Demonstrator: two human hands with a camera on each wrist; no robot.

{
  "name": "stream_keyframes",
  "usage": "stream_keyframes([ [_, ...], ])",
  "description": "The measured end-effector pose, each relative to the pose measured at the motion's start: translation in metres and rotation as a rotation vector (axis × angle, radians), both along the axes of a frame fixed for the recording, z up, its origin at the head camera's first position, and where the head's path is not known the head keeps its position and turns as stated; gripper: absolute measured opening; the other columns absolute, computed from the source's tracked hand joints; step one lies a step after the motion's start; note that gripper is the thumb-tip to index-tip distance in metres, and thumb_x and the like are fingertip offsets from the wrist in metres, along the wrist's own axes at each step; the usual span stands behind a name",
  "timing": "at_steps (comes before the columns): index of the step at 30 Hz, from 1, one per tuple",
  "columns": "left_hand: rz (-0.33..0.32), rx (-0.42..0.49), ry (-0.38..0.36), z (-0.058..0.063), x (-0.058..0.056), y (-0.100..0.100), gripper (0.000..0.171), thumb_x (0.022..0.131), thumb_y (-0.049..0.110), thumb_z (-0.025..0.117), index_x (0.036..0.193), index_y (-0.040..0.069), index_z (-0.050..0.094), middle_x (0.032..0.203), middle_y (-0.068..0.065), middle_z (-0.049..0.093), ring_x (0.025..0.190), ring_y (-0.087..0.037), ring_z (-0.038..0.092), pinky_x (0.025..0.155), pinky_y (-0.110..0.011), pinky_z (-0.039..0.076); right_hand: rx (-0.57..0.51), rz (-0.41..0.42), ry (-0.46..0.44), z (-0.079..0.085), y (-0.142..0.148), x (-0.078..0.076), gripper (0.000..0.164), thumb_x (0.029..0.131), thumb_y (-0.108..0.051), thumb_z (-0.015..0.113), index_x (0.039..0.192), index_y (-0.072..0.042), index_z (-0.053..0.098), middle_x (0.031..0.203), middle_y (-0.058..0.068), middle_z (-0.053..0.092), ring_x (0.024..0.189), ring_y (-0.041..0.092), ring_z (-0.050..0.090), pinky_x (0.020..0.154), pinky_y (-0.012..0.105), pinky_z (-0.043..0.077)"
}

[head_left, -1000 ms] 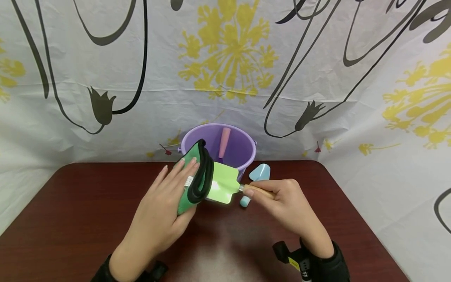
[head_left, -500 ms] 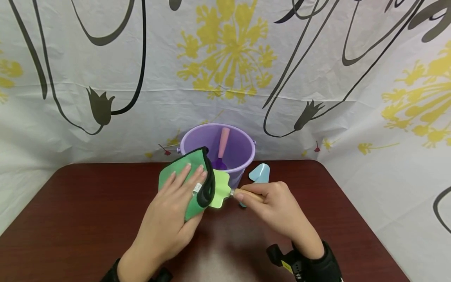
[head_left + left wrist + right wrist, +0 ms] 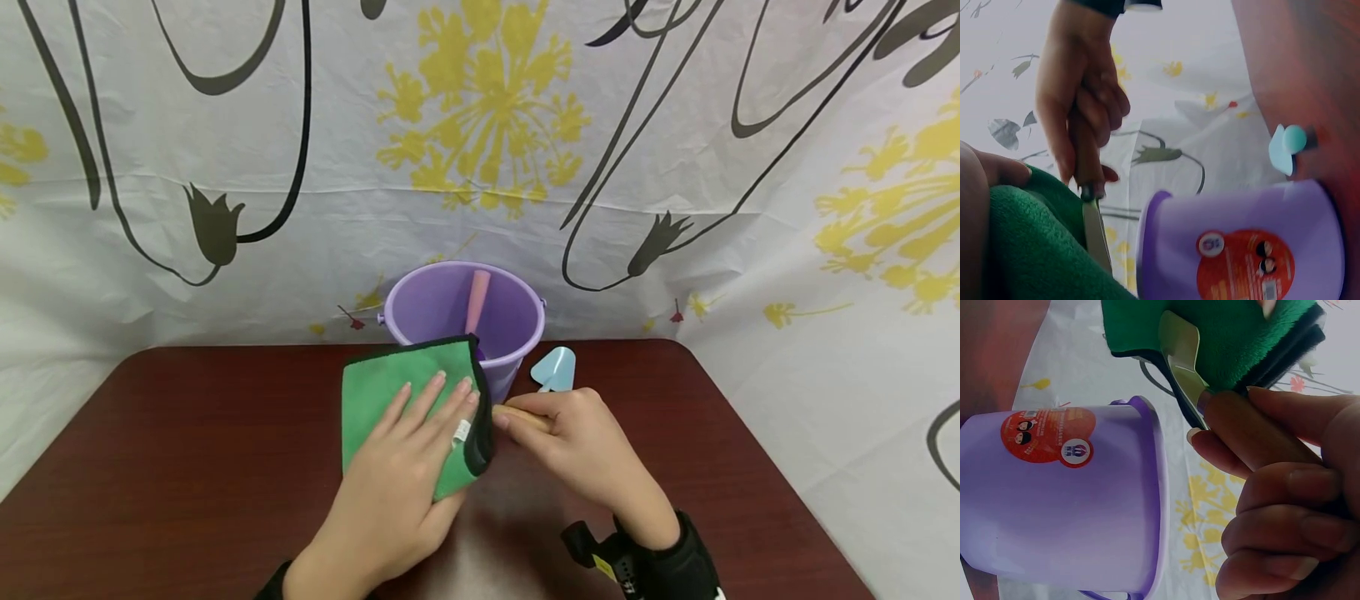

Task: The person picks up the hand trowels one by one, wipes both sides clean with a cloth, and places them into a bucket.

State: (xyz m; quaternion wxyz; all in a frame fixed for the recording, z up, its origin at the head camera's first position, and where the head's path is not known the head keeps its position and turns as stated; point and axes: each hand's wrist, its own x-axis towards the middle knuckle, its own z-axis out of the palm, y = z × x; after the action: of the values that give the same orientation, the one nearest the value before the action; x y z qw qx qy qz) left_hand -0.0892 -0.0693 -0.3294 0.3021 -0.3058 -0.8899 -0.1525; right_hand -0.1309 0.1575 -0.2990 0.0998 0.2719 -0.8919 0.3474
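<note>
A green cloth (image 3: 375, 383) with black edging is folded over the blade of a small trowel. My left hand (image 3: 401, 479) lies across it, the fingers extended on top and the thumb underneath, holding it against the blade. My right hand (image 3: 585, 442) grips the trowel's wooden handle (image 3: 525, 414). From the head the blade is hidden by the cloth; the right wrist view shows the light green trowel blade (image 3: 1180, 350) against it. Just behind the cloth stands a purple bucket (image 3: 517, 367), with a pink-handled tool (image 3: 477, 300) leaning inside.
A light blue toy shovel (image 3: 555, 368) stands or lies right of the bucket, partly behind my right hand. All this is on a dark red-brown table (image 3: 187, 467). A patterned white sheet (image 3: 315, 250) hangs behind its far edge.
My left hand and the cloth have slid right along the blade toward the handle, covering the green blade. The cloth has spread flatter. My right hand has shifted slightly left with the trowel.
</note>
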Motion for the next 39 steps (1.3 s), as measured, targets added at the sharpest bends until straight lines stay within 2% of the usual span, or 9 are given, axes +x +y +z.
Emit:
stream_keyframes([
  [8, -0.020, 0.016, 0.042, -0.002, 0.001, 0.002, 0.066, 0.085, 0.028, 0.063, 0.147, 0.008, 0.052, 0.154, -0.005, 0.052, 0.147, -0.029, 0.044, 0.119, -0.054, 0.037, 0.019, 0.012, 0.015, -0.001, -0.001, 0.000, 0.011, 0.095, -0.033, 0.071, 0.098, -0.027, 0.080, 0.067, -0.018, 0.064, 0.053, -0.005, 0.046, 0.049, 0.018, 0.043],
  [14, -0.031, 0.046, 0.051, -0.001, 0.000, 0.002, 0.074, 0.078, 0.022, 0.063, 0.149, 0.010, 0.050, 0.155, -0.003, 0.050, 0.148, -0.027, 0.043, 0.121, -0.053, 0.034, 0.009, 0.044, 0.066, 0.001, 0.000, 0.000, 0.015, 0.097, -0.031, 0.069, 0.106, -0.024, 0.079, 0.086, -0.016, 0.076, 0.063, -0.009, 0.057, 0.054, 0.017, 0.049],
  [20, -0.020, 0.028, 0.030, -0.004, -0.002, 0.004, 0.079, 0.076, 0.026, 0.068, 0.150, 0.011, 0.048, 0.157, -0.003, 0.048, 0.149, -0.026, 0.041, 0.119, -0.053, 0.037, 0.006, 0.056, 0.090, 0.002, 0.004, 0.001, 0.011, 0.097, -0.028, 0.070, 0.101, -0.024, 0.079, 0.078, -0.019, 0.072, 0.060, -0.009, 0.054, 0.054, 0.016, 0.048],
  [27, 0.012, 0.033, 0.064, -0.002, -0.007, -0.002, 0.080, 0.070, 0.023, 0.070, 0.148, 0.014, 0.053, 0.155, 0.000, 0.051, 0.147, -0.025, 0.045, 0.119, -0.053, 0.037, -0.045, 0.057, 0.067, 0.004, 0.006, 0.002, 0.012, 0.097, -0.027, 0.070, 0.103, -0.023, 0.079, 0.078, -0.019, 0.074, 0.068, -0.006, 0.065, 0.059, 0.017, 0.053],
  [34, 0.059, 0.027, 0.087, -0.001, -0.014, -0.007, 0.071, 0.077, 0.026, 0.068, 0.145, 0.015, 0.056, 0.151, -0.001, 0.055, 0.144, -0.026, 0.049, 0.116, -0.058, 0.041, -0.032, 0.029, 0.048, 0.004, 0.008, -0.002, 0.013, 0.096, -0.031, 0.070, 0.104, -0.025, 0.080, 0.076, -0.021, 0.071, 0.060, -0.006, 0.056, 0.054, 0.018, 0.049],
  [39, 0.105, 0.013, 0.045, -0.001, -0.015, -0.011, 0.067, 0.081, 0.026, 0.067, 0.146, 0.018, 0.055, 0.152, 0.002, 0.054, 0.144, -0.025, 0.048, 0.113, -0.060, 0.043, -0.027, 0.017, 0.020, 0.003, 0.009, -0.004, 0.016, 0.096, -0.033, 0.071, 0.105, -0.024, 0.080, 0.081, -0.020, 0.074, 0.060, -0.004, 0.057, 0.056, 0.019, 0.050],
])
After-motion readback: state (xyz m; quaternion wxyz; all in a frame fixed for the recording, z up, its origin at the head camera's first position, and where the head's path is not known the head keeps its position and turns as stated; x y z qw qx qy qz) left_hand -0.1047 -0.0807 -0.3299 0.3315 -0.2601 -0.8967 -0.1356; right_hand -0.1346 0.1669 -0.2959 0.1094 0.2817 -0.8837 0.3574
